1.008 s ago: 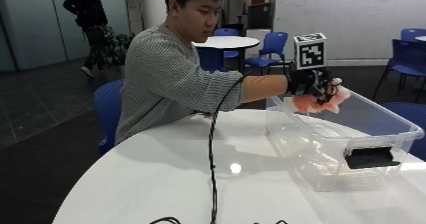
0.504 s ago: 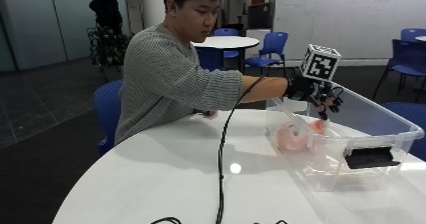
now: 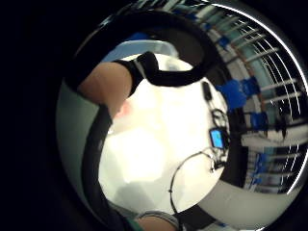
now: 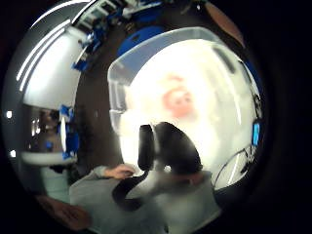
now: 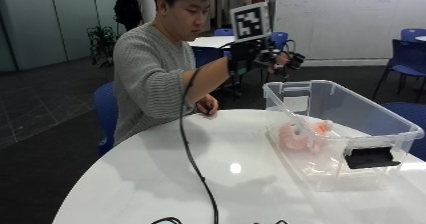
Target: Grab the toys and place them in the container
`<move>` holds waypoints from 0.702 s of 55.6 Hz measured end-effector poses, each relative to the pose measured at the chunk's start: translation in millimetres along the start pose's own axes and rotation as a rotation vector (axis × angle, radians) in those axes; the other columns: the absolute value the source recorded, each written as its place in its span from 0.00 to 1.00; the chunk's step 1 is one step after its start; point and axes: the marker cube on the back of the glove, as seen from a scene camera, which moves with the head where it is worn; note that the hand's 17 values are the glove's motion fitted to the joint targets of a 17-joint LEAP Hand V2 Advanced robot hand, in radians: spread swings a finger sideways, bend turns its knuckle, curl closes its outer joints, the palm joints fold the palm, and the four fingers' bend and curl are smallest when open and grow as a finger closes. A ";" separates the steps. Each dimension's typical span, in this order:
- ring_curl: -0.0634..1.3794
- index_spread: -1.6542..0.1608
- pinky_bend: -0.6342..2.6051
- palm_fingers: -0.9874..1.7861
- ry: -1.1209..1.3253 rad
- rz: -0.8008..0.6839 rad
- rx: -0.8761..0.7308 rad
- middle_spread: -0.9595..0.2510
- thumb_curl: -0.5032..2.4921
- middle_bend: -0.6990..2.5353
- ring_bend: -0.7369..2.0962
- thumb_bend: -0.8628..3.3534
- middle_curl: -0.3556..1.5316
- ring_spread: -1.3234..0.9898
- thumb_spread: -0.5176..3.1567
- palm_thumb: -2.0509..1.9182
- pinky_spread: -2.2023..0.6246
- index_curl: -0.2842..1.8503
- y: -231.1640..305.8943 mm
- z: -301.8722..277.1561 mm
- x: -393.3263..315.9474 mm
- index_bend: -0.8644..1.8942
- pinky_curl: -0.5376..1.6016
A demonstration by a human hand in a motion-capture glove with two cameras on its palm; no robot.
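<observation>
One gloved right hand (image 5: pixel 276 59) is raised at about the person's chest height, forearm stretched out toward the clear plastic container (image 5: pixel 399 126) and held above its near end. Its fingers appear spread and relaxed; nothing is held or touched. The pink toy (image 5: pixel 301 134) lies on the container floor, below and well apart from the hand; the thumb-side palm view shows it (image 4: pixel 178 100) inside the walls. The container stands at the round white counter's (image 5: pixel 200 169) far right edge. The bare left hand (image 5: pixel 206 105) rests at the counter's far edge.
</observation>
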 end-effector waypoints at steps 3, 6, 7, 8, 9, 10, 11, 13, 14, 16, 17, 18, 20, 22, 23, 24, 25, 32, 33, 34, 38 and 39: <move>0.34 0.70 0.56 0.36 -0.133 0.033 0.034 0.64 0.30 0.28 0.46 0.20 0.41 0.50 0.50 0.51 0.78 0.34 35.4 -3.8 9.5 0.38 0.41; 0.33 0.70 0.55 0.37 -0.269 0.071 0.025 0.64 0.29 0.28 0.45 0.20 0.41 0.50 0.50 0.51 0.78 0.34 68.0 -4.7 12.0 0.39 0.41; 0.33 0.70 0.55 0.37 -0.292 0.091 0.020 0.64 0.29 0.28 0.45 0.20 0.41 0.50 0.50 0.51 0.78 0.34 77.8 -3.7 14.0 0.39 0.41; 0.33 0.70 0.55 0.36 -0.304 0.111 0.017 0.64 0.29 0.28 0.45 0.20 0.41 0.51 0.51 0.51 0.79 0.34 87.3 -2.5 15.9 0.39 0.41; 0.32 0.69 0.54 0.36 -0.309 0.129 0.016 0.64 0.29 0.28 0.44 0.20 0.41 0.51 0.51 0.51 0.79 0.35 96.7 -1.0 17.3 0.39 0.40; 0.32 0.69 0.54 0.36 -0.309 0.141 0.017 0.64 0.29 0.28 0.44 0.20 0.41 0.51 0.51 0.51 0.79 0.35 106.2 0.6 18.1 0.39 0.40; 0.32 0.69 0.54 0.36 -0.307 0.149 0.019 0.65 0.29 0.28 0.44 0.20 0.41 0.51 0.51 0.51 0.79 0.35 115.9 2.3 18.2 0.39 0.40; 0.32 0.69 0.54 0.36 -0.298 0.156 0.024 0.65 0.28 0.28 0.43 0.20 0.41 0.51 0.51 0.51 0.79 0.35 136.0 6.0 16.4 0.40 0.40; 0.32 0.69 0.53 0.36 -0.294 0.158 0.027 0.65 0.28 0.28 0.43 0.20 0.41 0.51 0.51 0.51 0.79 0.35 146.1 8.0 14.6 0.40 0.40; 0.31 0.69 0.53 0.36 -0.293 0.161 0.036 0.65 0.28 0.27 0.43 0.20 0.41 0.51 0.51 0.51 0.79 0.35 166.4 12.2 9.1 0.40 0.40; 0.31 0.69 0.53 0.36 -0.297 0.161 0.040 0.65 0.28 0.27 0.43 0.20 0.41 0.51 0.51 0.51 0.79 0.35 177.2 14.4 5.1 0.40 0.40; 0.31 0.69 0.53 0.36 -0.305 0.161 0.044 0.65 0.28 0.27 0.43 0.20 0.41 0.51 0.51 0.51 0.79 0.35 188.6 16.7 0.5 0.39 0.40; 0.31 0.69 0.52 0.36 -0.331 0.164 0.047 0.65 0.27 0.27 0.43 0.20 0.41 0.52 0.51 0.51 0.79 0.35 211.2 21.8 -8.9 0.39 0.40; 0.31 0.69 0.52 0.36 -0.359 0.166 0.047 0.65 0.27 0.27 0.43 0.20 0.40 0.52 0.51 0.51 0.79 0.35 232.3 27.0 -18.9 0.39 0.39; 0.31 0.69 0.52 0.36 -0.370 0.165 0.045 0.65 0.27 0.27 0.43 0.20 0.40 0.52 0.51 0.51 0.79 0.35 243.1 29.9 -24.7 0.39 0.39; 0.30 0.69 0.52 0.36 -0.378 0.162 0.044 0.65 0.27 0.27 0.42 0.20 0.40 0.52 0.51 0.51 0.79 0.35 254.7 33.3 -31.2 0.39 0.39; 0.30 0.69 0.52 0.36 -0.385 0.159 0.042 0.65 0.27 0.27 0.42 0.20 0.40 0.52 0.51 0.51 0.79 0.35 267.3 37.2 -38.5 0.39 0.39; 0.29 0.69 0.51 0.36 -0.446 0.145 -0.008 0.65 0.26 0.27 0.41 0.20 0.40 0.52 0.51 0.51 0.79 0.36 348.7 67.7 -91.7 0.39 0.39; 0.29 0.69 0.51 0.36 -0.458 0.149 -0.018 0.65 0.26 0.27 0.41 0.20 0.40 0.52 0.51 0.51 0.79 0.36 359.3 72.2 -100.2 0.39 0.39; 0.29 0.69 0.51 0.35 -0.471 0.154 -0.029 0.65 0.26 0.27 0.40 0.20 0.40 0.52 0.51 0.51 0.79 0.36 369.5 76.7 -108.4 0.39 0.39; 0.28 0.69 0.51 0.33 -0.513 0.160 -0.082 0.65 0.26 0.27 0.39 0.20 0.39 0.53 0.51 0.51 0.79 0.35 405.1 93.3 -136.3 0.39 0.39; 0.28 0.70 0.51 0.33 -0.519 0.158 -0.095 0.65 0.26 0.27 0.38 0.20 0.39 0.53 0.51 0.51 0.79 0.35 412.0 96.5 -141.1 0.38 0.39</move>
